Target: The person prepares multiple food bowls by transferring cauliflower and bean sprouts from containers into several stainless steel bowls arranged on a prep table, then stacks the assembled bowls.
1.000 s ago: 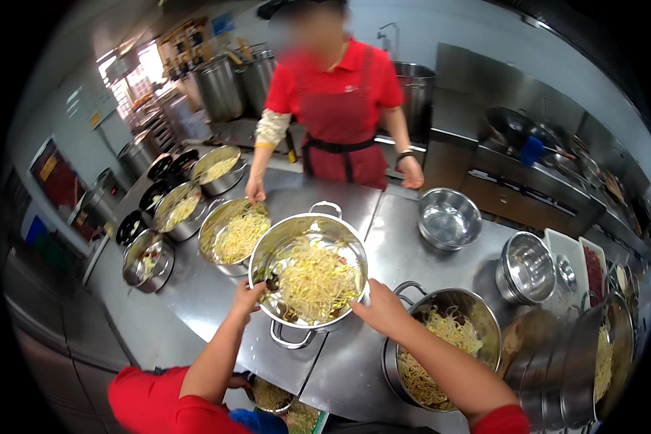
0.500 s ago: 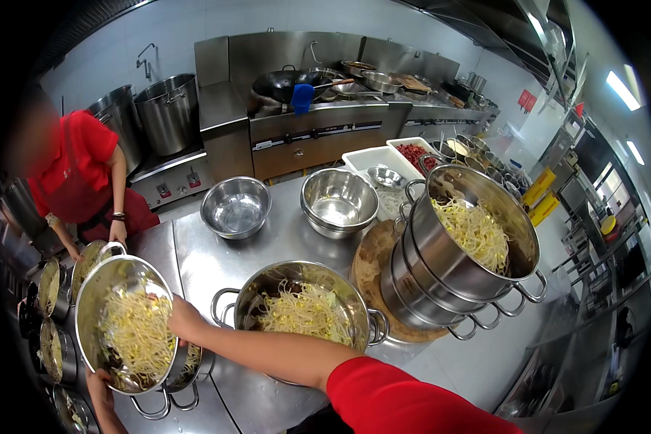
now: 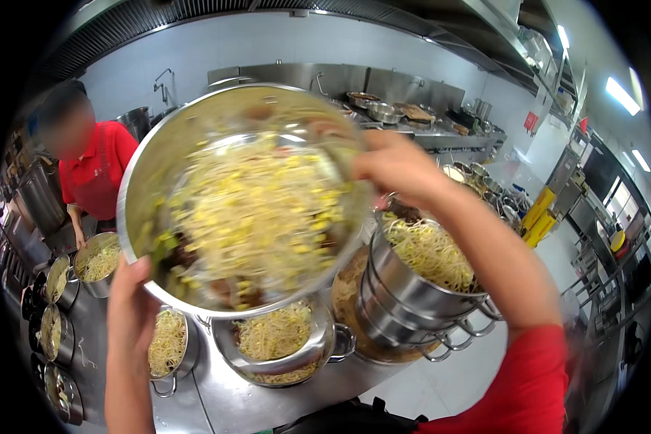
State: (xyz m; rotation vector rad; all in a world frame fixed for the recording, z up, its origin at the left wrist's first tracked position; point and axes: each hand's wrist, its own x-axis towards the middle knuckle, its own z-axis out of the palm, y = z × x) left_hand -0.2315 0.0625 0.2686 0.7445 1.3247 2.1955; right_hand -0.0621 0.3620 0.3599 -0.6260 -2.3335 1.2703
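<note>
A wide two-handled steel pot point(image 3: 168, 134) is raised in front of me over the counter, tilted so that its inside faces me. Pale bean sprouts point(image 3: 257, 210) with yellow heads lie in it, with some dark bits under them; motion blurs them. My left hand point(image 3: 132, 300) is closed on the near left rim. At the right side my right hand point(image 3: 401, 168) grips the pot, its fingertips partly hidden and blurred. Beneath it stands another pot point(image 3: 228, 362) of sprouts. Right of that, a stack of steel pots point(image 3: 390, 271) has sprouts in the top one.
A round wooden board point(image 3: 346, 289) lies under the stack. A smaller sprout-filled pot point(image 3: 186, 358) stands near my left forearm, and several more line the left side. A co-worker in red point(image 3: 98, 173) stands there, one hand at a pot point(image 3: 112, 286). The steel counter point(image 3: 210, 394) runs below.
The pot of sprouts has come up off the left side and swung right, close to me. The co-worker's hand is off its handle. My view has tilted upward.
</note>
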